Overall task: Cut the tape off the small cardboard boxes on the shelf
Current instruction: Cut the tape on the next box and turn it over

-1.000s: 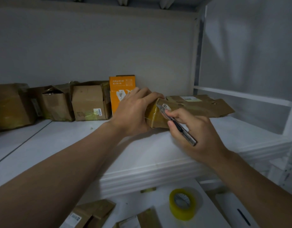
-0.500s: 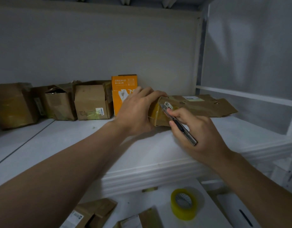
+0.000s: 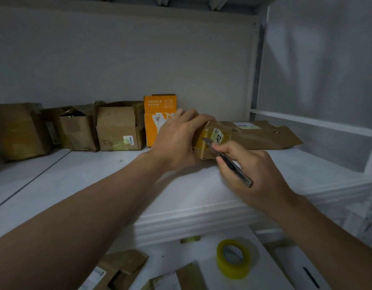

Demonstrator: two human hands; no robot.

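A small cardboard box [image 3: 210, 141] wrapped in yellowish tape, with a white label reading 07, lies on the white shelf [image 3: 97, 176]. My left hand [image 3: 176, 139] grips its left end and top. My right hand [image 3: 250, 170] holds a black utility knife [image 3: 229, 162] like a pen, its blade tip touching the box's taped front face near the label. Part of the box is hidden behind both hands.
Along the shelf's back stand an orange box [image 3: 159, 114], a brown box [image 3: 118, 126], an opened brown box [image 3: 78, 128] and a taped box [image 3: 17, 130] at far left. Flattened cardboard [image 3: 262, 135] lies behind the held box. Below sit a yellow tape roll [image 3: 233, 258] and more boxes [image 3: 118, 271].
The knife blade has slid a little along the box's taped face and my right hand has shifted slightly. My left hand keeps its grip on the box.
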